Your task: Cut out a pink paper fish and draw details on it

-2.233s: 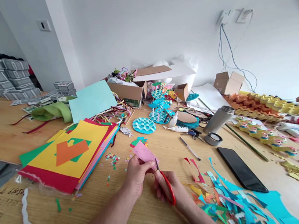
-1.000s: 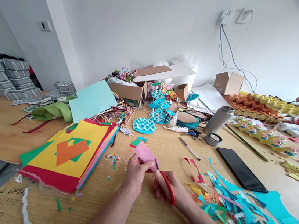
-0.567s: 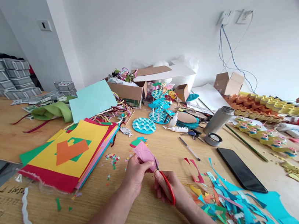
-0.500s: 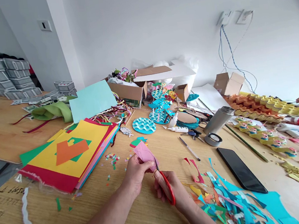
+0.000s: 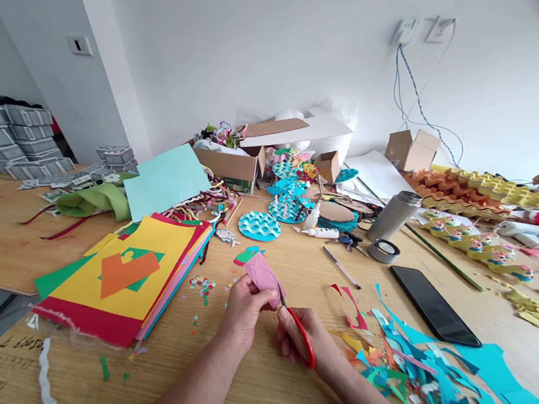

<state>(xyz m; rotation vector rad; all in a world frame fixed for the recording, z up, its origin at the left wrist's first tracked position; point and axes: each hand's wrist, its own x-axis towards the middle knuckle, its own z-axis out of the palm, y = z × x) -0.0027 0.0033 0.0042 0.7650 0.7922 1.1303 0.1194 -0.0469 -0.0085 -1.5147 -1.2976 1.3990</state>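
Pink line-marked paper piece [image 5: 258, 274] pinched in left hand [image 5: 241, 309]; right hand [image 5: 319, 339] gripping red-handled metal scissors [image 5: 308, 343], blades at paper's right edge; both above brown wood-grain table [image 5: 267, 396].

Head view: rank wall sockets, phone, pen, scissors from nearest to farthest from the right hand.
1. Scissors, held in the right hand.
2. Pen, ahead, slightly right.
3. Phone, farther right.
4. Wall sockets, up on the back wall.

Tabletop [image 5: 256, 391], right side: phone [image 5: 435, 306] flat, pen [image 5: 342, 268] to its left, flask [image 5: 394, 216] behind. Egg trays [image 5: 459, 195] far right. Wall [image 5: 257, 43]: sockets [image 5: 406, 30] with blue cable [image 5: 411, 75], switch [image 5: 80, 45] left.
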